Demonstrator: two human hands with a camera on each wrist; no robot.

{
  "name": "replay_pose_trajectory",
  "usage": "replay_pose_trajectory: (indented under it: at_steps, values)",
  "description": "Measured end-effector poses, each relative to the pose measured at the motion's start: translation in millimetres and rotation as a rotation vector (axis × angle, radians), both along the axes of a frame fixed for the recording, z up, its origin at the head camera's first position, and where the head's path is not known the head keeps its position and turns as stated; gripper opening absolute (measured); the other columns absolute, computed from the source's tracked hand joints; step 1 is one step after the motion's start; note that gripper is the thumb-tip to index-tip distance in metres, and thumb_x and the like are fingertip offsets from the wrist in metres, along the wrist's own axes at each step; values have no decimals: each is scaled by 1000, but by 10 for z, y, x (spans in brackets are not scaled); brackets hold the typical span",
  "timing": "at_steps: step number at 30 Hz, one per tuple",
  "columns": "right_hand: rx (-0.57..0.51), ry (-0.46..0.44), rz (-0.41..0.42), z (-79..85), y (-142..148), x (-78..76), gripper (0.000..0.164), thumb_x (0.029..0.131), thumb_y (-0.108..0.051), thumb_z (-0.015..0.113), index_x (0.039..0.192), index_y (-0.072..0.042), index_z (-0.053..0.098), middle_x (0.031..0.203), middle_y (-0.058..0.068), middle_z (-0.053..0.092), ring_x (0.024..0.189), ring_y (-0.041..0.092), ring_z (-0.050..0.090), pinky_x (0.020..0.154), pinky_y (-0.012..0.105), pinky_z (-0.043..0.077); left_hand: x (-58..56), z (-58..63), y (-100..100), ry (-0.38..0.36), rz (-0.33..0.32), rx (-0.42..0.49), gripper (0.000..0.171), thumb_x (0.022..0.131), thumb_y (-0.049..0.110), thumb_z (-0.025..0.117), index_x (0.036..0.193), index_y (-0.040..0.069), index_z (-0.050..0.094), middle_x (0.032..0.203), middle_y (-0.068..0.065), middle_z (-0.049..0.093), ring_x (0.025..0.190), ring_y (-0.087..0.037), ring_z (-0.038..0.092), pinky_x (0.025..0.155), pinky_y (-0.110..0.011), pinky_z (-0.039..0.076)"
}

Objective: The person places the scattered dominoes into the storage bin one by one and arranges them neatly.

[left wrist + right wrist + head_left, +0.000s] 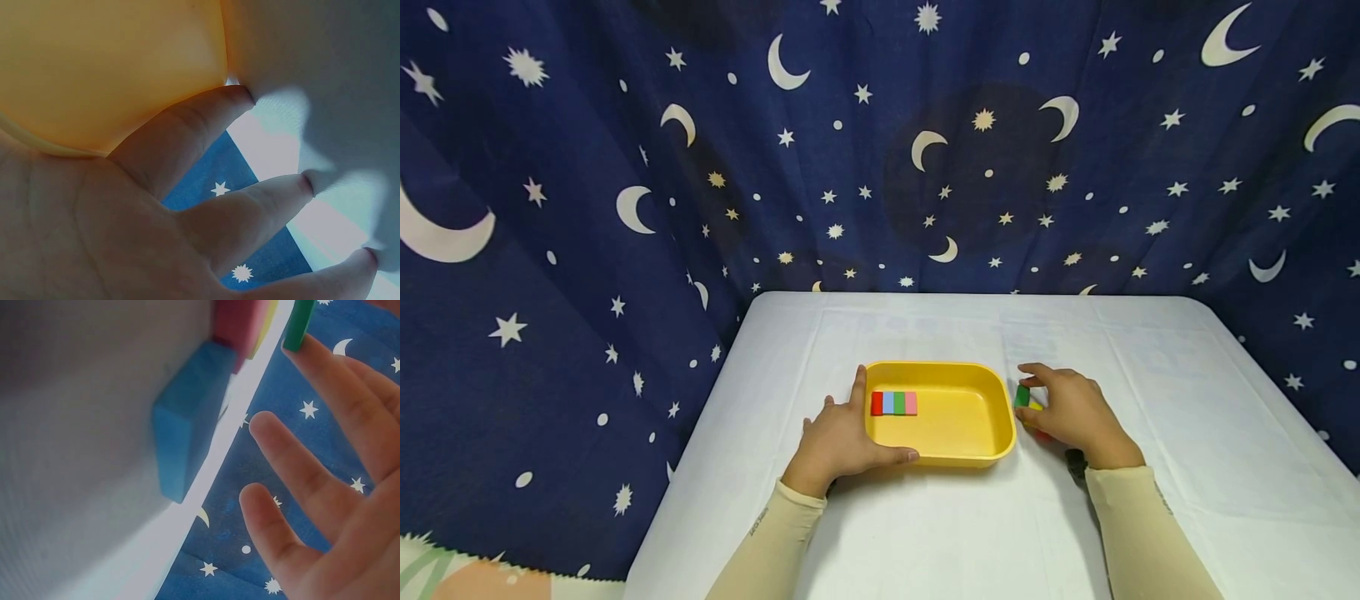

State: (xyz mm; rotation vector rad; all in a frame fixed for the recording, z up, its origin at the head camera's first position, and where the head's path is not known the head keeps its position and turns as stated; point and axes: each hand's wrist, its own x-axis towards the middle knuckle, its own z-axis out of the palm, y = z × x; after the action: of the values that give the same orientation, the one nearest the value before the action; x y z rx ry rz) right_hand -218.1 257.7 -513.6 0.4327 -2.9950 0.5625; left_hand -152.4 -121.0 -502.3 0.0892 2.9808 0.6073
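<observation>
A yellow tray (966, 450) stands mid-table, and a row of small blocks lies along its left side: red (877, 404), light blue (888, 403), green (899, 403) and pink (911, 403). My left hand (842, 433) touches the tray's left end and front side, fingers straight and spread. Just past the tray's right end, my right hand (1078, 412) pinches a green block (1022, 396) at its fingertips. Below that hand are a yellow block (1036, 406) and a reddish block (1041, 435), partly hidden. A blue block (187, 425) stands on the table in the right wrist view.
A white cloth covers the table (940, 533). Behind and to the left hangs a dark blue curtain (880, 167) with moons and stars. The tray's wall (112, 75) fills the upper left of the left wrist view.
</observation>
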Motion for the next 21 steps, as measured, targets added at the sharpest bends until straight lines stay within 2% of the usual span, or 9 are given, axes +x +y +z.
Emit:
replay_pose_trajectory:
  at_steps: [12,21]
  values:
    - [-29,15,-11,36,12,-8,78,82,-40,89,149,-12,58,126,6,75,118,42,62,103,71,39,-1,-13,-3,12,6,1,165,43,108,62,172,23,5,135,-12,69,138,-53,48,96,-86,36]
    - [-55,29,-36,112,16,31,79,84,-34,89,152,-14,55,130,6,73,119,41,61,105,70,37,6,-21,4,14,4,-2,165,43,108,62,172,23,4,136,-11,69,139,-53,48,97,-86,35]
